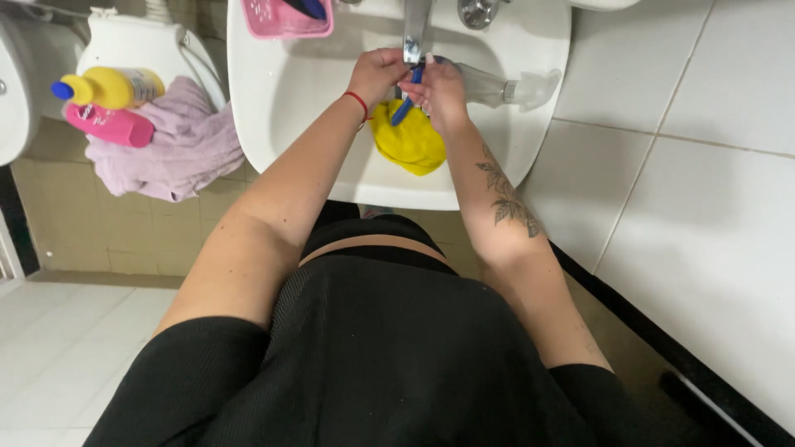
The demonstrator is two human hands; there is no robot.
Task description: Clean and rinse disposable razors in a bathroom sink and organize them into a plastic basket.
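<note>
Head view: both hands, left [377, 74] and right [439, 89], grip a blue toothbrush [406, 101] mid-basin, clear of the sink rim [248, 124].

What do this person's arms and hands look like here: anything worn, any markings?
Both forearms are bare, with no sleeves below the elbow. The left hand has a thin red string bracelet at the wrist. The right hand wears nothing visible; its forearm carries a dark leafy tattoo. Short black sleeves cover the upper arms.
</note>
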